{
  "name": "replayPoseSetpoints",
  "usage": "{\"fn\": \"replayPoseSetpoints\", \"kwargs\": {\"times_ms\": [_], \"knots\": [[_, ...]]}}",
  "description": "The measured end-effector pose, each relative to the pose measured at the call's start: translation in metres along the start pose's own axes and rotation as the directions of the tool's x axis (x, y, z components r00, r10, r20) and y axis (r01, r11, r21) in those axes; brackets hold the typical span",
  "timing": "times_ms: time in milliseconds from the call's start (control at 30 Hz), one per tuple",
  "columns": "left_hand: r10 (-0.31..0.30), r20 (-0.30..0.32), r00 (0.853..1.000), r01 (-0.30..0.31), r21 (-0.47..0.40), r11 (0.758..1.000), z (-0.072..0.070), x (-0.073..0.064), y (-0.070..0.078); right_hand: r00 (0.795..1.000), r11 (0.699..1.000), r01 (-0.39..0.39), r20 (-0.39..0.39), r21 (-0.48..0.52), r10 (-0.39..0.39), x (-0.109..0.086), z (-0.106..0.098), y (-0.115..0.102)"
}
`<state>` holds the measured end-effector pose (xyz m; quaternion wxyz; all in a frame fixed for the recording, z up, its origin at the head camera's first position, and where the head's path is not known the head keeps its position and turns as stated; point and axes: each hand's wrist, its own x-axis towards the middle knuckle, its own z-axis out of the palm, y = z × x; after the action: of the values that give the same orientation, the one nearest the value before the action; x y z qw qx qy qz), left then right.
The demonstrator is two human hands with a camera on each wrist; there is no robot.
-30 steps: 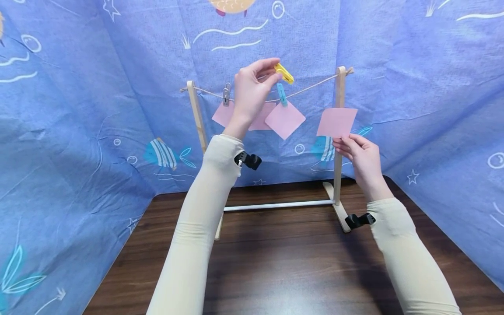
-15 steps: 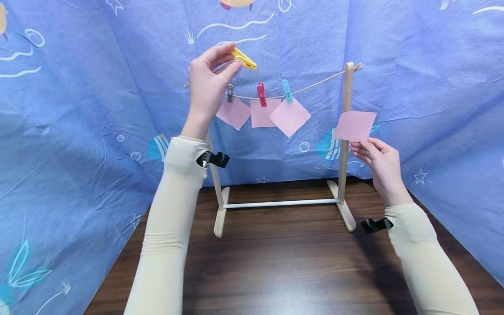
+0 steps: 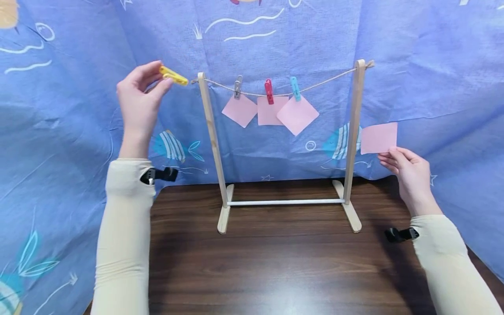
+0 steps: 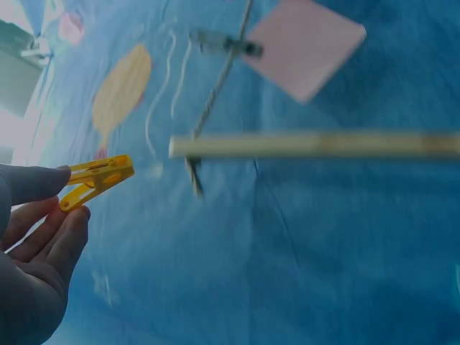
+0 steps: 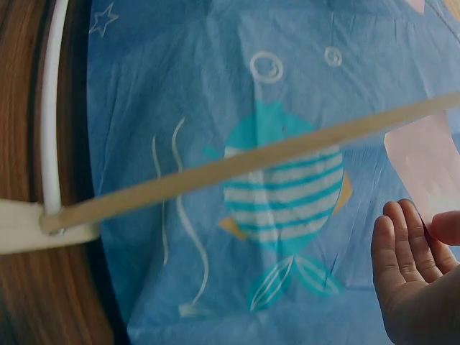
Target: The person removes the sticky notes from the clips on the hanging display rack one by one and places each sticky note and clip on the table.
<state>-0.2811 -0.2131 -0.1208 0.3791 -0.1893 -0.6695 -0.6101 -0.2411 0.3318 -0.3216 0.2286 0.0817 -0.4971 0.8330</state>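
One yellow clothespin (image 3: 175, 76), pink paper (image 3: 379, 138)

A dark wood-grain table (image 3: 252, 262) bears an upright wooden stand (image 3: 286, 202) on two feet (image 3: 223, 219).

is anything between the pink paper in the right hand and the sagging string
Yes: in the head view, the right wooden post lies between the pink paper in the right hand and the sagging span of string. Whether the paper would clear the front of the post is hard to tell.
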Motion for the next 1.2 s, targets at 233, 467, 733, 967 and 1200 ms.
{"fn": "replayPoseSetpoints", "kwargs": {"times_ms": [233,467,733,967,1200], "knots": [[-0.081,-0.077,0.994,0.079,-0.021,0.997,-0.056,-0.019,-0.014,0.998,0.999,-0.047,-0.046,0.017,0.047,-0.002,-0.027,-0.003],[-0.174,-0.134,0.976,0.174,-0.014,0.985,-0.085,-0.038,-0.036,0.993,0.998,-0.058,-0.101,0.033,0.061,-0.012,-0.056,0.001],[-0.229,-0.149,0.962,0.227,-0.030,0.974,-0.094,-0.069,-0.081,0.986,0.996,-0.085,-0.141,0.033,0.089,-0.017,-0.076,0.008],[-0.283,-0.113,0.952,0.302,0.215,0.929,-0.086,-0.096,-0.122,0.983,0.992,-0.129,-0.129,-0.006,0.128,-0.017,-0.084,0.023],[-0.341,-0.058,0.938,0.332,0.421,0.844,-0.073,-0.120,-0.156,0.968,0.975,-0.201,-0.172,-0.089,0.184,-0.018,-0.095,0.037]]}}
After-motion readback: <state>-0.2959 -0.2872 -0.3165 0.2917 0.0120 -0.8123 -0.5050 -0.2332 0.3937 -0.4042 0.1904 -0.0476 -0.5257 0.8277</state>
